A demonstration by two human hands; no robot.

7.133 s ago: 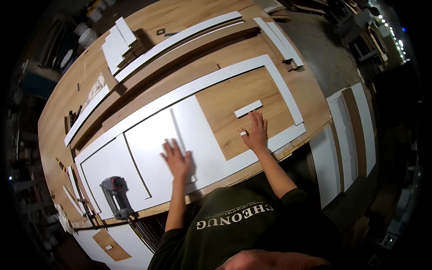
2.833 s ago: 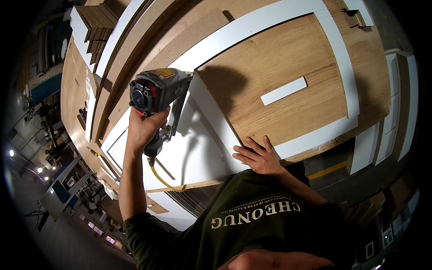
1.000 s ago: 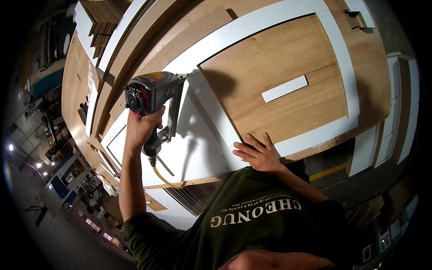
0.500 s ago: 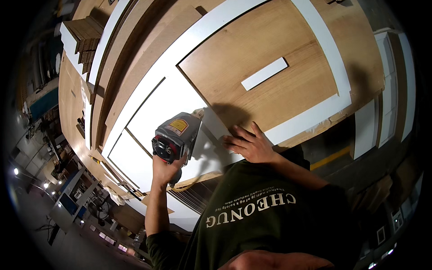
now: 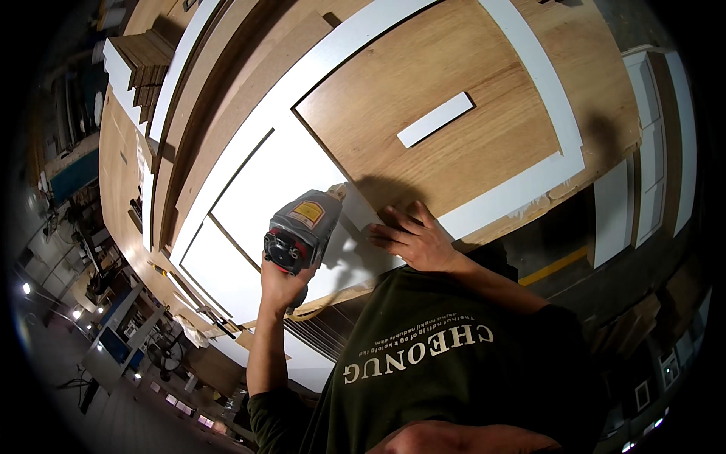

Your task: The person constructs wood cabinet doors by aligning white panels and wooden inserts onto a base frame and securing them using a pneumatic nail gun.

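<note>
My left hand (image 5: 283,287) is wrapped round the handle of a grey nail gun (image 5: 304,219) with a yellow label and a red and black end cap. Its nose reaches the edge where the white panel (image 5: 265,181) borders the wood-toned board (image 5: 378,91). My right hand (image 5: 414,239) lies with fingers spread on that same border, to the right of the nose. A white frame (image 5: 522,185) surrounds the wood-toned area. Inside it lies a short white strip (image 5: 435,119).
Long brown boards (image 5: 249,83) lie along the far left side, and a stack of short board pieces (image 5: 145,64) is beyond them. Near the table's left corner is a long thin tool (image 5: 189,295). White panels (image 5: 650,151) stand at the right.
The nail gun and my left hand have shifted slightly right, with the gun's body turned a little. My right hand keeps its place on the border, and the whole view has drifted slightly.
</note>
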